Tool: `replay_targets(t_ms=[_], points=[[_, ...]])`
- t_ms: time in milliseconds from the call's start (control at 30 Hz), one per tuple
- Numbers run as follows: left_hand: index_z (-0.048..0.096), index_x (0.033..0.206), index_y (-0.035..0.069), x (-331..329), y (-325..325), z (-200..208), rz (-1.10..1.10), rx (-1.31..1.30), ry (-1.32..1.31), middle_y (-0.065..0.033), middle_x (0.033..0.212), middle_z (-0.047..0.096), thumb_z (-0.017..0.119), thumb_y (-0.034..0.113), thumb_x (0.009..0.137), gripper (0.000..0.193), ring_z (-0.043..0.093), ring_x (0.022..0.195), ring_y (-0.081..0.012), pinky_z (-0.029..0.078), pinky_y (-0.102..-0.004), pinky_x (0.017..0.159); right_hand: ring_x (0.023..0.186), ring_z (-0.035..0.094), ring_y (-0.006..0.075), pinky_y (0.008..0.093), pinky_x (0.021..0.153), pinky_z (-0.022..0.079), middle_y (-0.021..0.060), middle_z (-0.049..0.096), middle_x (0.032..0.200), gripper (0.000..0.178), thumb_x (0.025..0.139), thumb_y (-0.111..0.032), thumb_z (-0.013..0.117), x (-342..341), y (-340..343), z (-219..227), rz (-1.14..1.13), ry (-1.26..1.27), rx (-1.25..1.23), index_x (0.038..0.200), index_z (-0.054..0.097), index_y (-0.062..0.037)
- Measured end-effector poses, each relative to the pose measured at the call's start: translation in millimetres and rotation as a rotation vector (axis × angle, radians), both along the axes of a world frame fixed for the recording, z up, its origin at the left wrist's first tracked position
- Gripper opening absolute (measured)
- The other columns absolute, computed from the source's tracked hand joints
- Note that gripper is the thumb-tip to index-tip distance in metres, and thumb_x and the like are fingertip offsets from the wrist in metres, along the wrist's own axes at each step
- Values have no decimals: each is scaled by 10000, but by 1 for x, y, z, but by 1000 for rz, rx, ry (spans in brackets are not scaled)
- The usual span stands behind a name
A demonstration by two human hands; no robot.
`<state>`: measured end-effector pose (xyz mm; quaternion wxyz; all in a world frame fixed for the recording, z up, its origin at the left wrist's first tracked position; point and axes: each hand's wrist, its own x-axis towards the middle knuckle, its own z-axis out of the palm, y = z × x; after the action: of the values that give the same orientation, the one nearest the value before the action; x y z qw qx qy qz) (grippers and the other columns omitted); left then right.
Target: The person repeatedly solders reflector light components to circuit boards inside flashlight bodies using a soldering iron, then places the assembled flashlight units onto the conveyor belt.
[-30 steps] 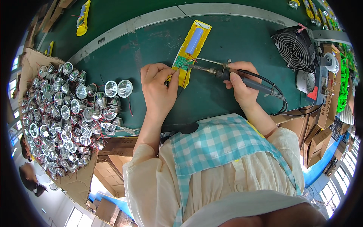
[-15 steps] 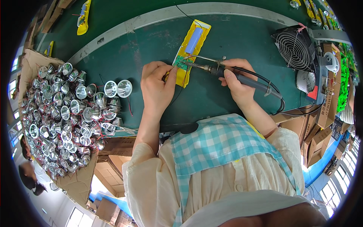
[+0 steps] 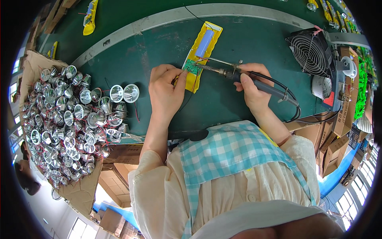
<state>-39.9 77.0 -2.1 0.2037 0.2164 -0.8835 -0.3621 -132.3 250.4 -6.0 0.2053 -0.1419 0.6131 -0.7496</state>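
A long yellow plastic housing point(image 3: 193, 85) lies on the green bench, holding a blue cylindrical battery point(image 3: 205, 43) and a small green circuit board point(image 3: 191, 66). My left hand point(image 3: 168, 87) is closed at the board's left edge, fingertips pinched together; whatever sits between them is hidden. Wrapped around its dark handle, my right hand point(image 3: 256, 88) holds a soldering iron point(image 3: 266, 87) with a thin metal tube fixed alongside. The iron's tip points left, at or just over the board; contact cannot be made out. Thin dark wires trail from the housing's top and bottom.
Many silver reflector cups point(image 3: 69, 119) with red wires are heaped on cardboard point(image 3: 85, 195) at left. A black fan point(image 3: 310, 51) stands at right, near a white spool point(image 3: 348, 67). Beyond the curved grey rail point(image 3: 159, 23) lies another yellow housing point(image 3: 90, 18). Cables hang from the iron.
The soldering iron and my right hand have shifted slightly right. My left hand stays put. Beyond the rail, the far-left yellow housing has moved a little right and upward.
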Motion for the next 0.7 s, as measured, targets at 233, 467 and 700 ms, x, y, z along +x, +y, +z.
replay_targets(t_ms=[233, 467, 700], points=[[571, 728, 6, 4, -2, 2, -27, -41, -9, -75, 696, 523, 606, 61, 649, 102, 483, 676, -227, 397, -309, 591, 522, 509, 73, 175, 489, 445, 61, 531, 688, 161, 704, -11, 525, -1, 2, 1, 2, -3, -43, 863, 503, 0], [494, 815, 7, -3, 6, 11, -105, -378, -192, -103, 733, 505, 683, 296, 564, 427, 507, 696, -265, 412, -362, 629, 494, 497, 78, 169, 443, 413, 73, 525, 675, 139, 722, -8, 503, -18, 19, 2, -80, 38, -224, 859, 494, 9], [587, 749, 17, -107, -62, 27, 171, -231, -414, -187, 731, 580, 570, 400, 563, 426, 569, 730, -294, 447, -353, 672, 489, 481, 88, 171, 425, 396, 79, 515, 656, 158, 733, -37, 507, -20, 29, 11, -147, 73, -358, 878, 472, 14]])
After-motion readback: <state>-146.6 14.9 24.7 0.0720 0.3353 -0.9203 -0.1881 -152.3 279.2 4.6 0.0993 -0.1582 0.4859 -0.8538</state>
